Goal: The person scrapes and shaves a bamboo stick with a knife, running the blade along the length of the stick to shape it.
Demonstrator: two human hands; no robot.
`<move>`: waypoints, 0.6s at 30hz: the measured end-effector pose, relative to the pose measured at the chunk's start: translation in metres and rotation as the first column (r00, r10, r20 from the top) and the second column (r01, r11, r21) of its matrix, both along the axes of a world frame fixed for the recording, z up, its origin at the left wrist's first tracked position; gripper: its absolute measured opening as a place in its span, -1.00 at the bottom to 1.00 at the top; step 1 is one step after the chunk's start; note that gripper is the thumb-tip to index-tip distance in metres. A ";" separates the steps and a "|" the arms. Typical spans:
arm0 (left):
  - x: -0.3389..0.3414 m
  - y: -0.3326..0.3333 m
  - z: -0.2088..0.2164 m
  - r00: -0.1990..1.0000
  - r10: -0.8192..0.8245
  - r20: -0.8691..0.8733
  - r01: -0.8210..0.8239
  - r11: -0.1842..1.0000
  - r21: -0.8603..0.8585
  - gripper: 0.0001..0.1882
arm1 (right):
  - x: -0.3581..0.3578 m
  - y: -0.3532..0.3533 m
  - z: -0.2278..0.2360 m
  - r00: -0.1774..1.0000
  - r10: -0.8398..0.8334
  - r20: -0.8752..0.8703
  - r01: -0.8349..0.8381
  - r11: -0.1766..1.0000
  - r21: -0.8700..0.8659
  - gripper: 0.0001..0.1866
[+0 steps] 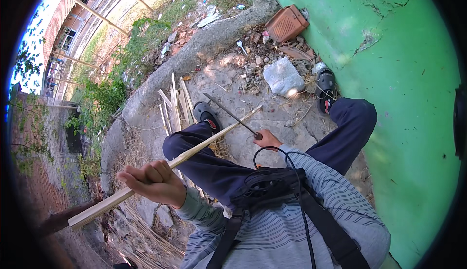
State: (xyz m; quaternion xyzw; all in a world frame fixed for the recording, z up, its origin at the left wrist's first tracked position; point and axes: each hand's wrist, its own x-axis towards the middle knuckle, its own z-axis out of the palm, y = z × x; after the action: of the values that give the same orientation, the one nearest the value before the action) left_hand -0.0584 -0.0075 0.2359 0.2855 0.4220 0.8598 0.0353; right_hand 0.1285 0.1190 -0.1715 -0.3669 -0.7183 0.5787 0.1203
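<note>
My left hand [154, 180] is closed around a long pale strip of split wood or bamboo [199, 147]. The strip slants across my left thigh, its thick end at lower left and its thin tip out over the ground. In my right hand [269, 140] is the dark handle of a long narrow knife [231, 114], its blade pointing up and to the left. The blade passes close to the strip's thin end; whether they touch I cannot tell. Several more split strips [177, 104] lie beside my left shoe.
A green wall [408, 98] rises on the right. Near it lie a pale stone block [283, 77], an orange clay block [287, 23] and rubble. A low concrete kerb [194, 50] curves around the far left, with plants beyond. Thin shavings [151, 242] lie at lower left. A black cable [302, 206] hangs over my lap.
</note>
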 end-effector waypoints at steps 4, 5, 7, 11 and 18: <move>0.003 0.008 -0.002 0.998 -0.064 0.005 0.064 0.998 0.030 -0.52 | 0.012 0.024 -0.026 0.994 -0.062 0.085 0.062 0.998 -0.004 -0.65; 0.000 0.011 -0.001 1.000 -0.013 0.028 0.013 1.000 0.012 -0.52 | 0.012 0.029 -0.027 0.989 -0.071 0.129 0.066 0.997 0.039 -0.64; -0.007 0.007 -0.001 0.997 0.050 0.053 -0.049 0.999 -0.014 -0.51 | 0.005 0.025 -0.018 0.993 -0.073 0.088 0.065 0.994 0.090 -0.62; -0.014 -0.004 0.001 0.998 0.055 0.017 -0.055 0.998 -0.008 -0.51 | -0.022 0.008 0.006 0.998 0.053 -0.040 -0.050 0.996 0.078 -0.65; 0.001 0.009 -0.001 0.999 -0.043 0.028 0.043 0.999 -0.002 -0.50 | 0.013 0.036 -0.063 0.961 -0.115 0.253 0.109 0.993 0.039 -0.62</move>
State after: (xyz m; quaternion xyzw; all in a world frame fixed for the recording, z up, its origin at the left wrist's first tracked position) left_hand -0.0577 0.0016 0.2346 0.2823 0.4161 0.8623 0.0602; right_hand 0.1414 0.1555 -0.2343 -0.4767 -0.7131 0.5100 0.0640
